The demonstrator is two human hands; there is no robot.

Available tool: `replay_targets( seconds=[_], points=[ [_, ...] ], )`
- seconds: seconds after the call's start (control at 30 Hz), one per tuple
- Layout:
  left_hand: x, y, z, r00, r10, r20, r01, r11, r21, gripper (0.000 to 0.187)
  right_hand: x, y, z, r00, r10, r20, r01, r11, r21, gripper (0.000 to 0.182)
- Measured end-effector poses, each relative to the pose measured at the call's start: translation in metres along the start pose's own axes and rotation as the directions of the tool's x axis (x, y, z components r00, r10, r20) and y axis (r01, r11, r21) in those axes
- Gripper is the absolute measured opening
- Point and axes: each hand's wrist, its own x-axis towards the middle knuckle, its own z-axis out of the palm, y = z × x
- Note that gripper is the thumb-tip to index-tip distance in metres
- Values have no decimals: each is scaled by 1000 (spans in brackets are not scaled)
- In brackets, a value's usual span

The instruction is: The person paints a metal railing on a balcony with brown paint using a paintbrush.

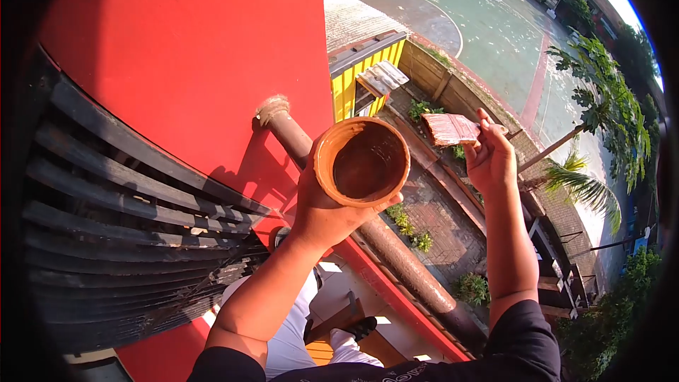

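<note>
head view: left hand (322,205) grips round brown paint-coated cup (362,161); right hand (489,159) holds flat paint-smeared brush (451,129), just right of cup, rusty brown pipe (396,255) below both.

1. From my remote feed, a red wall (191,49) fills the upper left in hard sunlight.
2. Dark louvred slats (120,198) run across the wall's lower left.
3. A rusty brown pipe (396,255) slants down along the wall's edge.
4. Far below I see a green sports court (460,21), a yellow hut (364,71), brick paving (442,223) and palm trees (601,113).
</note>
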Motion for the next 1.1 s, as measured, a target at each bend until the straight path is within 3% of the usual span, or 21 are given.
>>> replay_targets(
  seconds=[0.1,0.17,0.23,0.27,0.37,0.4,0.47,0.5,0.6,0.73,0.87,1.0,1.1],
  points=[
    [-24,13,-37,1000,26,18,-26,1000,8,86,36,30,3,996,76,51,-78,996,39,27],
    [-46,17,-62,989,-147,-26,147,989,-29,95,60,56,14,984,130,123,-136,990,45,22],
    [-64,12,-84,972,-217,-83,216,976,-24,105,83,85,29,967,161,199,-179,981,73,19],
    [-71,-4,-99,994,-74,-75,81,991,104,105,93,101,35,964,156,216,-182,978,106,18],
    [-79,-11,-100,965,-134,-224,150,987,53,107,113,132,53,955,165,246,-210,963,167,17],
    [-73,-16,-100,977,-40,-209,60,994,91,111,120,140,53,956,161,244,-209,960,188,17],
    [-71,-26,-99,954,-11,-300,44,994,104,116,130,158,44,960,169,224,-220,948,230,17],
    [-68,-36,-104,959,52,-277,-29,996,86,117,131,165,39,967,177,182,-221,940,260,17],
    [-53,-42,-98,945,73,-320,-29,990,139,116,128,186,23,966,214,141,-248,921,299,18],
    [-52,-51,-99,963,78,-258,-52,993,109,113,118,204,26,958,261,116,-284,909,303,19],
    [-57,-56,-100,955,90,-281,-57,991,125,112,112,202,55,974,187,131,-217,939,268,16],
    [-60,-55,-99,953,94,-288,-65,992,109,113,104,194,87,983,-28,182,-7,981,192,18],
    [-61,-58,-97,966,109,-234,-95,993,67,115,102,196,99,977,-87,193,79,996,48,20]
  ],
)
